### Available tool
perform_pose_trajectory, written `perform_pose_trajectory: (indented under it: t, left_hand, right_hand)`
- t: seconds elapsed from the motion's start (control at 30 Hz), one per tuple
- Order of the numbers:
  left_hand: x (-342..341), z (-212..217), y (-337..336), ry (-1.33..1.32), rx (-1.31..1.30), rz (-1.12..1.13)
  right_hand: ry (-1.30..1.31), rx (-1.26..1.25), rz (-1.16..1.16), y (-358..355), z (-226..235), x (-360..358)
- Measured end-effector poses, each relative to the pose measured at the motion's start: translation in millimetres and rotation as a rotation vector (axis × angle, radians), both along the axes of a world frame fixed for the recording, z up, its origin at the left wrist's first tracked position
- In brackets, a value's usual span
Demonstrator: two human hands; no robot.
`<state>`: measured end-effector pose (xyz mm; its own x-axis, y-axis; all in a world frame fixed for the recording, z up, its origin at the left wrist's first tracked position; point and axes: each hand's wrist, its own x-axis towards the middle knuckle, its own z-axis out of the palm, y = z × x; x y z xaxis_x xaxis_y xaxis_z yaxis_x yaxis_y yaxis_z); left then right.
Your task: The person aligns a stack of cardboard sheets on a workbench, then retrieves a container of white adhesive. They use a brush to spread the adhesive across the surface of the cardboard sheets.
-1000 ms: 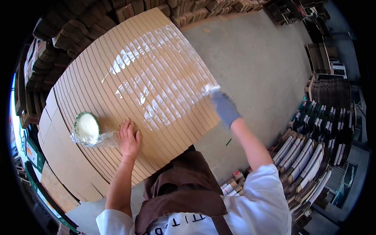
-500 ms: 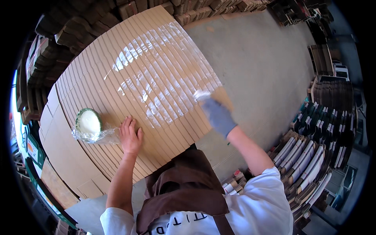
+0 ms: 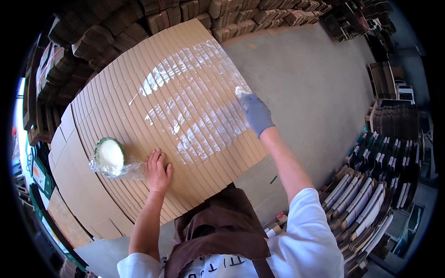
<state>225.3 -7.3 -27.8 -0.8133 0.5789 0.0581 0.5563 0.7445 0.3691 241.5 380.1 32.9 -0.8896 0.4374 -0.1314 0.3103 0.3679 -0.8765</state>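
Observation:
My right hand (image 3: 257,113), in a grey glove, is closed on a small white-coated thing (image 3: 241,91) at the far right edge of the cardboard strips (image 3: 153,134); its kind is too small to make out. The tan strips lie side by side in a broad fanned sheet. Wet, shiny white paste (image 3: 199,125) streaks their right half. My bare left hand (image 3: 158,173) lies flat on the strips with its fingers stretched out. Just left of it stands a round green-rimmed bowl (image 3: 110,154) of white paste, with crumpled clear plastic film (image 3: 130,168) around its base, close to my fingers.
Stacks of folded cardboard (image 3: 157,21) line the far side and the left. At the right, bundles of curved cardboard pieces (image 3: 354,197) stand in rows on the grey concrete floor (image 3: 306,83). A brown apron (image 3: 222,222) hangs against the near edge of the strips.
My right hand has swept away from me along the right edge of the strips with the white-coated thing. My left hand stays flat in place. The whole view has shifted slightly.

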Motion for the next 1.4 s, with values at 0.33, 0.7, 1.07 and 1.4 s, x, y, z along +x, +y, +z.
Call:
perform_pose_trajectory:
  t: [0.33,0.7,1.07,1.4]
  left_hand:
    - [2.7,6.8,-2.4,-0.001,-0.008,0.007]
    - [-0.1,10.4,0.0,-0.033,0.018,0.006]
    - [-4.2,25.5,-15.2,-0.036,0.021,-0.066]
    - [11.8,14.8,-41.9,-0.042,0.101,-0.053]
  right_hand:
    - [-0.043,0.436,0.208,8.8,-1.7,-41.1]
    - [0.070,0.381,-0.011,37.5,3.6,-18.4]
    - [0.008,-0.043,-0.263,-6.3,52.4,82.6]
    - [0.088,0.454,0.469,-215.0,28.5,106.9]
